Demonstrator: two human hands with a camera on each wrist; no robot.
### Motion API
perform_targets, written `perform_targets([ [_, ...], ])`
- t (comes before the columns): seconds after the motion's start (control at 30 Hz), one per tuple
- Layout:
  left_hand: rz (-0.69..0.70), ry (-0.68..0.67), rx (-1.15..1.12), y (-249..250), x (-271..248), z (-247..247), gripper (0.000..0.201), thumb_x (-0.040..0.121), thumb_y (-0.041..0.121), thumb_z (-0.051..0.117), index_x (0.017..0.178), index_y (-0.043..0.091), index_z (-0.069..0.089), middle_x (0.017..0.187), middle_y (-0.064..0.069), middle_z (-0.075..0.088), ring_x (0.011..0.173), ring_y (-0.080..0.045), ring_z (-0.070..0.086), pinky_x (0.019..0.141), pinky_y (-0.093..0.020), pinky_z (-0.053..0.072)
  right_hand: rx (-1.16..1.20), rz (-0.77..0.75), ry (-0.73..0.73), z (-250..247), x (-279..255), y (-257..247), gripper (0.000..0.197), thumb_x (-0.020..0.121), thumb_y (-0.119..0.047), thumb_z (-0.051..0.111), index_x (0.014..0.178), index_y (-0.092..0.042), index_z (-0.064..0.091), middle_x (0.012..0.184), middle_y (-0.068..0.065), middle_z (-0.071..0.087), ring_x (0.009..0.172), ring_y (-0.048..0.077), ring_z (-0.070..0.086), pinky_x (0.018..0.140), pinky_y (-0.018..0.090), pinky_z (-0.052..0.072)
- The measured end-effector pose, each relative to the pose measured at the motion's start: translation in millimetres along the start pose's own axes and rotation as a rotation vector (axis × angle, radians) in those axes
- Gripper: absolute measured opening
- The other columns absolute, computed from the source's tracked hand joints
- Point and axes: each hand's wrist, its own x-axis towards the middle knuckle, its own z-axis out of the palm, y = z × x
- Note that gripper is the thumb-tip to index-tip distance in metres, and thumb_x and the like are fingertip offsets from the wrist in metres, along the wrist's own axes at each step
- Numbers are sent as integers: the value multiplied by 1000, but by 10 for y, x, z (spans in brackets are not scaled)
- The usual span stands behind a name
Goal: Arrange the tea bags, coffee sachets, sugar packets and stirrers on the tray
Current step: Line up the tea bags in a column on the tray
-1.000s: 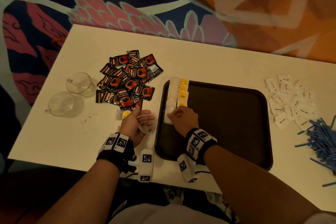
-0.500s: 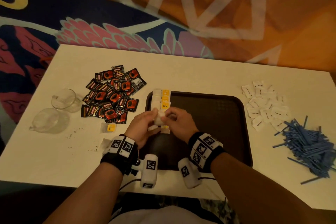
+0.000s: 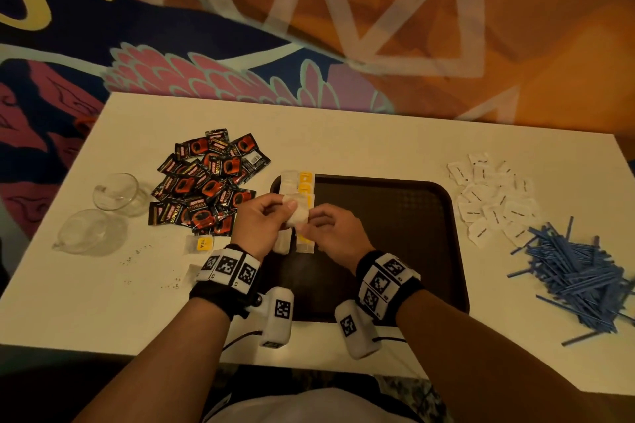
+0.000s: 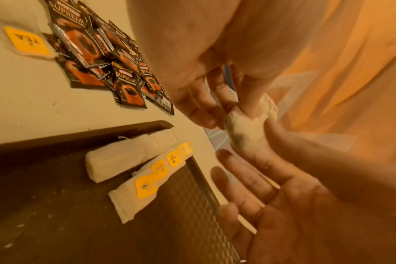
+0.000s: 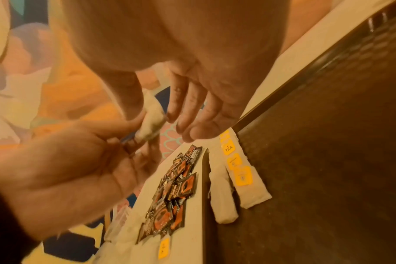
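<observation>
White paper tea bag (image 3: 297,214) held in the air between both hands, just above the left end of the dark brown plastic tray (image 3: 429,203) — left hand (image 3: 261,220) pinches its near-left side between thumb and fingertips, right hand (image 3: 335,233) pinches the opposite edge, other fingers loosely curled. Probably straightening it, or its string, so it lies flat like the rest. On the tray: two neat columns of white tea bags with yellow tags (image 4: 133,166) against the left rim, evidently packed tight to leave room for the other goods. Off the tray, on the white table (image 3: 343,148): heap of black-and-orange coffee sachets (image 3: 206,182) to the left, one loose yellow-tagged tea bag (image 3: 201,244) near it, white sugar packets (image 3: 491,199) and blue stirrers (image 3: 577,271) to the right — none sorted yet. Two clear glass cups (image 3: 103,213) far left
</observation>
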Motion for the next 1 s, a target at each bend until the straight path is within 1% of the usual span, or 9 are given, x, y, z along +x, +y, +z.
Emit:
perform_targets([
  [0.1, -33, -41, 42, -49, -17, -27, 9, 87, 4, 66, 82, 10, 70, 69, 1, 69, 63, -4, 64, 60, -19, 52, 53, 1, 77, 42, 35, -31, 13, 81, -24, 76, 91, -18, 71, 85, -2, 72, 78, 10, 68, 69, 23, 55],
  [0.23, -123, 17, 48, -185, -14, -110, 9, 87, 6, 66, 81, 12, 70, 67, 2, 69, 65, -12, 65, 66, -31, 55, 6, 77, 63, 158, 103, 18, 9, 81, -23, 76, 86, -20, 69, 88, 1, 73, 75, 11, 71, 64, 16, 52],
  [0.33, -173, 32, 173, -395, 1, -221, 7, 86, 8, 68, 82, 13, 71, 68, -2, 68, 60, -10, 63, 64, -31, 53, -8, 182, 36, 318, 120, 147, 10, 80, -25, 76, 87, -20, 72, 81, -2, 72, 75, 9, 69, 66, 19, 53],
  [0.4, -219, 30, 294, -582, 25, -278, 8, 84, 14, 71, 77, 19, 71, 70, -3, 68, 68, -17, 65, 72, -38, 56, -42, 245, 24, 439, 112, 261, 10, 81, -26, 74, 88, -18, 73, 73, -3, 71, 70, 7, 67, 67, 18, 50],
  [0.47, -237, 14, 465, -724, 34, -309, 4, 83, 21, 72, 81, 17, 71, 75, -3, 69, 76, -22, 65, 78, -36, 54, -117, 297, 3, 551, 108, 363, 11, 83, -29, 72, 89, -19, 73, 78, -1, 73, 78, 10, 68, 74, 20, 50],
  [0.57, -246, -4, 667, -841, 42, -301, 14, 85, 28, 70, 90, 15, 72, 83, -2, 69, 84, -20, 64, 76, -27, 48, -182, 351, 0, 678, 128, 479, 10, 84, -29, 71, 86, -20, 73, 88, 2, 74, 87, 14, 69, 80, 24, 52],
  [0.77, -246, -22, 871, -902, 106, -185, 13, 87, 30, 67, 90, 18, 68, 95, -7, 69, 90, -27, 64, 77, -32, 50, -273, 391, 20, 725, 166, 644, 7, 87, -25, 68, 86, -20, 74, 94, 1, 72, 92, 16, 67, 84, 28, 54],
  [0.87, -216, -38, 959, -916, 111, -170, 17, 88, 33, 65, 97, 19, 62, 99, -7, 67, 94, -28, 62, 78, -34, 49, -293, 414, 94, 631, 159, 698, 3, 88, -26, 67, 88, -23, 68, 100, 0, 69, 89, 14, 65, 73, 23, 53],
  [1.0, -166, -55, 1037, -937, 102, -170, 25, 91, 35, 57, 108, 16, 56, 105, -10, 64, 98, -32, 60, 82, -41, 51, -258, 450, 243, 464, 233, 733, 11, 87, -24, 67, 93, -26, 59, 105, 0, 65, 82, 9, 59, 55, 14, 40],
])
